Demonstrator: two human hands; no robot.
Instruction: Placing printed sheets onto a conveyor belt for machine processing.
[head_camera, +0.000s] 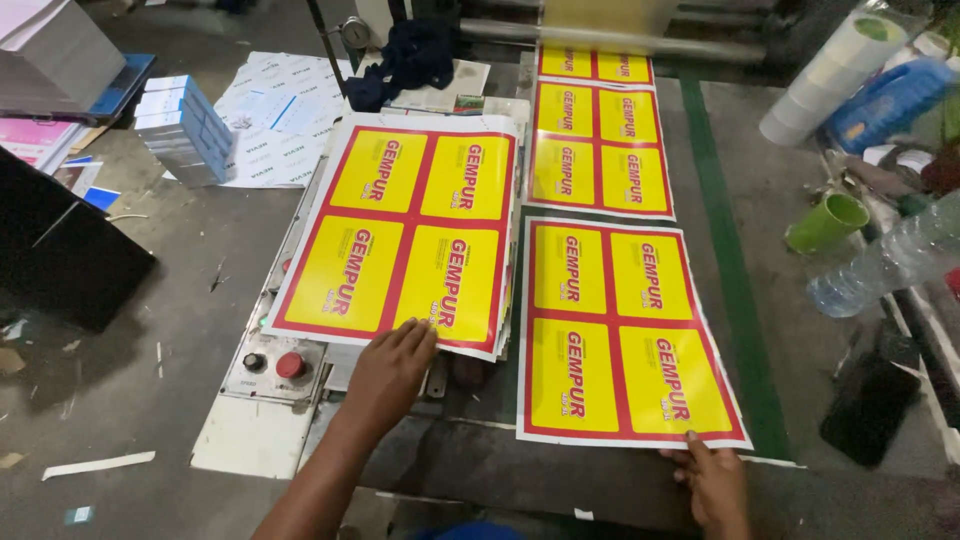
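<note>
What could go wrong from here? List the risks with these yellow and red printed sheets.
The left hand presses the near edge of the stack of yellow and red printed sheets, which overhangs a red push button; sheets may slide off. The right hand touches the loose yellow and red sheet near a tilted clear plastic bottle; a leak might wet it.

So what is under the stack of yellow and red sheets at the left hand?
Under the stack a grey control panel sticks out, with a red button. The rest is covered.
</note>
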